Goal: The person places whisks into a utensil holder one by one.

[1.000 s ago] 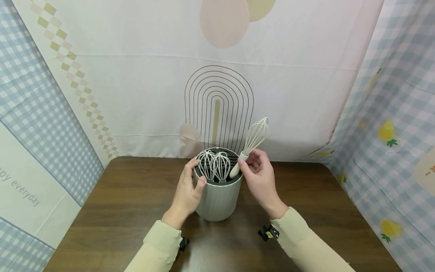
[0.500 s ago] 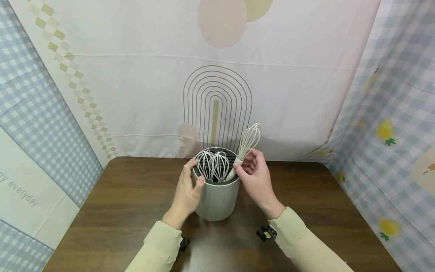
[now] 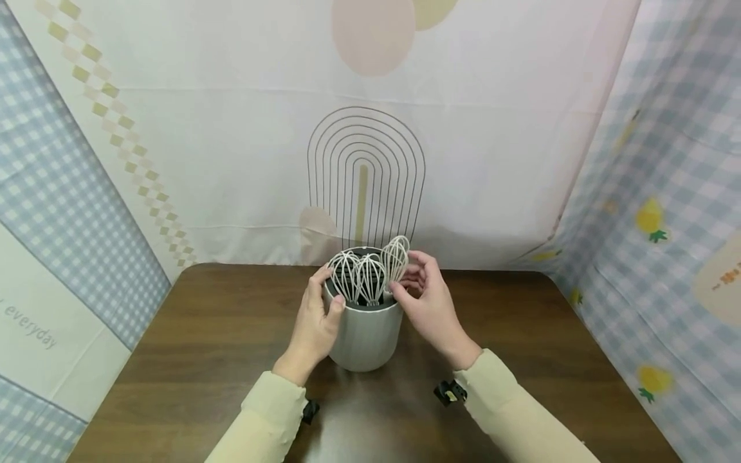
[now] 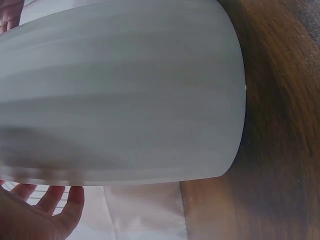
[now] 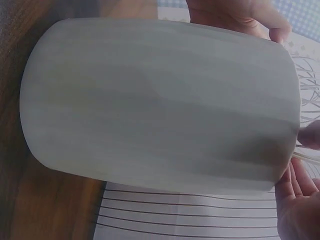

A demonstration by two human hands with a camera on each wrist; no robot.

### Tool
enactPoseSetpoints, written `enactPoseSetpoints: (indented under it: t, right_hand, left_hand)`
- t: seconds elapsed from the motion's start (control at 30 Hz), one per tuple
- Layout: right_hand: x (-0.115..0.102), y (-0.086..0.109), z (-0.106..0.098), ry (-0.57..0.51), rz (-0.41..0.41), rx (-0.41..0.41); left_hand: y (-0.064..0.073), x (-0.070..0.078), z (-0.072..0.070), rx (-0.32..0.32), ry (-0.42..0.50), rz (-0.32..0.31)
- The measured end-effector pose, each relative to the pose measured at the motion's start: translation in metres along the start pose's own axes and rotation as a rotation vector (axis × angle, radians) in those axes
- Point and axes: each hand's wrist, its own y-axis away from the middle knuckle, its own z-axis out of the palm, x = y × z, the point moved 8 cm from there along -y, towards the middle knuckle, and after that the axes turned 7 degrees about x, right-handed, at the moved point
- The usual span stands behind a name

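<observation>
A pale grey knife-block-style utensil holder (image 3: pixel 363 341) with a dark slotted insert stands upright on the table. My left hand (image 3: pixel 312 331) grips its left side, thumb near the front rim and fingers round the side. Two white wire whisks (image 3: pixel 345 276) stand in it, heads up, handles hidden inside. At the right rim my right hand (image 3: pixel 431 308) pinches a third whisk (image 3: pixel 396 256) low down; its handle is down in the holder, out of sight. The holder's wall (image 5: pixel 160 105) fills much of the right wrist view, with the right fingertips (image 5: pixel 285 187) close at its rim.
The brown wooden table (image 3: pixel 220 360) reaches back to a white printed cloth (image 3: pixel 249 161) hanging right behind the holder. Blue checked cloths (image 3: pixel 666 193) hang at both sides. A small black device (image 3: pixel 449 392) is strapped at the right wrist.
My right hand has lowered the third whisk, handle first, into the right side of the holder, and it now stands more upright beside the others. The left hand keeps its grip.
</observation>
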Motion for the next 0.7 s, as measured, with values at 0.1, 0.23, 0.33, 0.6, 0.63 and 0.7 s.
enactPoseSetpoints:
  t: [0.1,0.23,0.33,0.6,0.63,0.7]
  right_hand:
    - [0.001,0.001,0.001,0.037,0.005,-0.035]
    - [0.016,0.002,-0.001,0.117,-0.045,-0.088]
    - [0.035,0.004,-0.005,0.215,-0.096,-0.103]
    - [0.061,0.02,-0.02,0.521,-0.158,-0.078]
    - [0.063,0.023,-0.022,0.559,-0.168,-0.08]
    - [0.069,0.029,-0.024,0.649,-0.194,-0.087]
  left_hand:
    - [0.001,-0.003,0.001,-0.01,-0.008,-0.007]
    - [0.0,-0.006,0.002,-0.023,-0.009,-0.01]
    - [0.0,-0.007,0.0,-0.049,-0.017,-0.032]
    - [0.007,-0.007,-0.006,-0.167,-0.103,-0.105]
    - [0.009,-0.007,-0.008,-0.179,-0.135,-0.1]
    - [0.013,-0.006,-0.01,-0.201,-0.218,-0.081]
